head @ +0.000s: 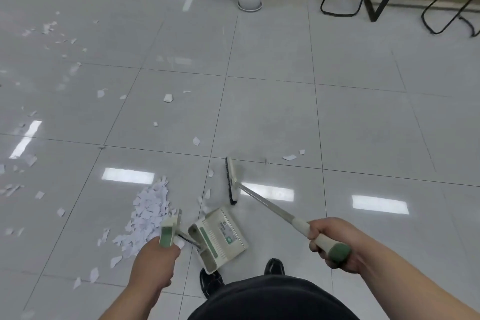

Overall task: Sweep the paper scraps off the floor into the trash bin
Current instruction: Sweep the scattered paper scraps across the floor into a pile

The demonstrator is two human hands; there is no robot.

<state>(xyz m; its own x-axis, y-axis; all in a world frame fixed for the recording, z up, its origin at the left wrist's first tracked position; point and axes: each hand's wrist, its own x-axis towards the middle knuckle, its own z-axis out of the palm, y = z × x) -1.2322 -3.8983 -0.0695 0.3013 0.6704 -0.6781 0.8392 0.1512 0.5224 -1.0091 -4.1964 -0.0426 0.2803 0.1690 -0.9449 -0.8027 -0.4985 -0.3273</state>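
The step now is to get the paper into the pan. To do it well, set the pan (218, 236) flat on the floor (285, 117) with its open edge right at the pile (150, 213). Press it down so no paper slips under. Then bring the broom (232, 180) round to the far side of the pile and pull the paper in with short, soft strokes. Hard strokes could make the light paper fly off.

The left hand (153, 260) is closed tight round the pan's handle (168, 232). The pan looks tipped, with its back facing up, just right of the pile. The right hand (328, 240) is wrapped round the top of the broom stick. The brush end is down by the floor, on the other side of the pan from the pile.

The big pile lies close to the left hand. Many more scraps (52, 28) are spread far off to the left, and a few bits (289, 157) lie near the brush. I cannot tell if a trash bin is in view.
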